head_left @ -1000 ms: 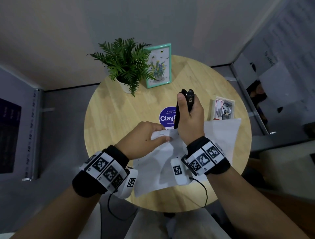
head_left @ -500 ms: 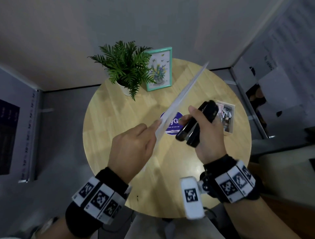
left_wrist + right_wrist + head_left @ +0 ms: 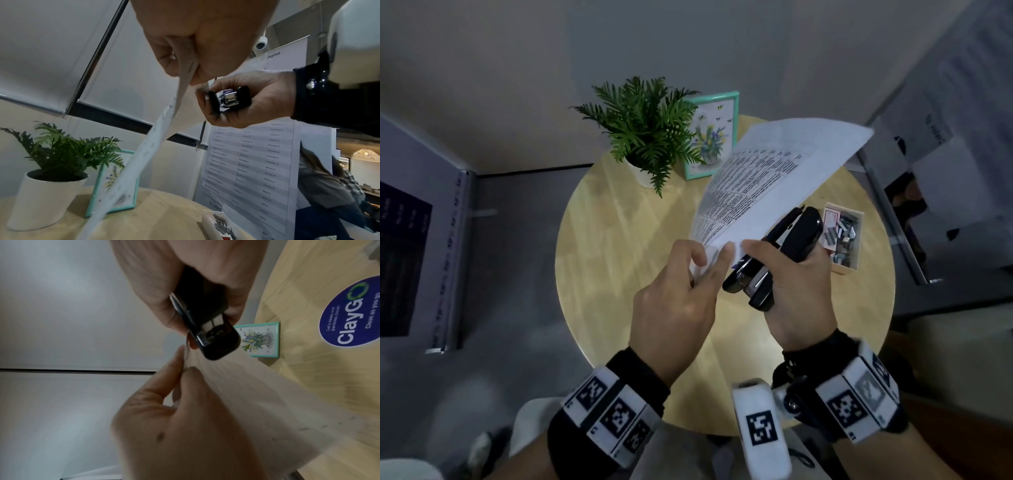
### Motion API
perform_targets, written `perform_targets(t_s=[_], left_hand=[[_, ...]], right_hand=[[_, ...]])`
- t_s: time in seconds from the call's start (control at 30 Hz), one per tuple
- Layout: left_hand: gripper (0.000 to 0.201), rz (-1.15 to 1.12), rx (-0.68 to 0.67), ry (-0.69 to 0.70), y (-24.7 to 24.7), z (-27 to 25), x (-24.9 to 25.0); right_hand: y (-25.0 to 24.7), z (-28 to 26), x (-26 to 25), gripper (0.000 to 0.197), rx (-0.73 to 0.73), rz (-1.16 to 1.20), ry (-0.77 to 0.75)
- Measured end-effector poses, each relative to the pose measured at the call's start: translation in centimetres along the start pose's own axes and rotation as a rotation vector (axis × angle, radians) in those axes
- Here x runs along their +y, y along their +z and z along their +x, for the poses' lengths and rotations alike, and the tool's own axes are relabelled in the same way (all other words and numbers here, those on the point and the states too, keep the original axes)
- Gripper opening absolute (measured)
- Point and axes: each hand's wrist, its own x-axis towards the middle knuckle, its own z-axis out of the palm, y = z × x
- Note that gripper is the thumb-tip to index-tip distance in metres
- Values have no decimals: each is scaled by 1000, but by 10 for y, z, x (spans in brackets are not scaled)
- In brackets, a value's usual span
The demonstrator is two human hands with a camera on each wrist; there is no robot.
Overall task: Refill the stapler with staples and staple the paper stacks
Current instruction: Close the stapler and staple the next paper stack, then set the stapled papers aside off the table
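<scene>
My left hand [image 3: 681, 291] pinches the near corner of a printed paper stack [image 3: 767, 178] and holds it tilted up over the round wooden table [image 3: 619, 246]. My right hand [image 3: 798, 284] grips a black stapler [image 3: 774, 253] right beside that corner, its thumb touching the paper's edge. The left wrist view looks up at the paper [image 3: 156, 129] running down from my fingers, with the stapler [image 3: 228, 99] in the right hand [image 3: 252, 100] behind it. From the right wrist, the stapler's front end [image 3: 213, 335] sits just above the paper [image 3: 257, 394] and the left hand [image 3: 164, 426].
An open box of loose staples [image 3: 842, 236] lies at the table's right side. A potted fern [image 3: 643, 133] and a teal picture frame [image 3: 712, 133] stand at the back. A blue round sticker [image 3: 349, 313] is on the tabletop. Posters hang on the right.
The paper stack was lifted off the table and swung up; its printed face now shows. The right hand turned the stapler from upright to slanted and brought it against the held corner.
</scene>
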Motion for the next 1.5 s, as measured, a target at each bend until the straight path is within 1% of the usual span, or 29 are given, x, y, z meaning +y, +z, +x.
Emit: perform_targets(t_s=[0.13,0.3,0.47,0.6,0.7,0.77,0.87,0.93,1.0,1.07,1.13,1.2,1.23,1.3,1.37,1.43,1.5], left_hand=[[44,-24,15,-6,2,0,-2],[45,-16,-15,-28,4,-1,-4],[48,-24,-45,-11,7,2,-8],[40,-68,-49,-21,10,6,-14],[38,-98,-94,-51,14,9,-22],[34,-169,-130,-113,14,13,-28],[29,-304,-135,-298,13,24,-44],[27,-349,-133,-425,15,30,-61],[28,-396,-132,-555,19,33,-77],[23,-452,-102,-648,21,33,-91],[18,-485,-64,-716,23,30,-103],[18,-461,-39,-741,24,26,-110],[18,-459,-29,-748,26,23,-114],[23,-528,-28,-788,29,16,-117],[33,-652,0,-828,31,9,-118],[34,-693,25,-833,30,4,-116],[29,-673,35,-823,27,3,-111]], right_hand=[[1,2,1,28,-7,0,7],[0,5,1,30,-50,-32,-10],[1,10,5,29,-22,-10,6],[0,16,8,29,4,34,52],[-2,22,11,26,-10,30,69],[-4,27,12,23,-58,3,79],[-9,39,13,38,-92,-56,104],[-19,50,16,42,-64,-108,137],[-36,63,25,42,-14,-196,180],[-56,77,39,39,34,-314,195],[-76,93,54,31,86,-521,156],[-96,110,73,25,96,-824,100],[-104,119,83,26,69,-972,77],[-115,135,104,38,-37,-1232,65],[-118,147,118,49,-134,-1396,95],[-117,154,128,47,-194,-1524,95],[-112,158,131,38,-253,-1641,80]])
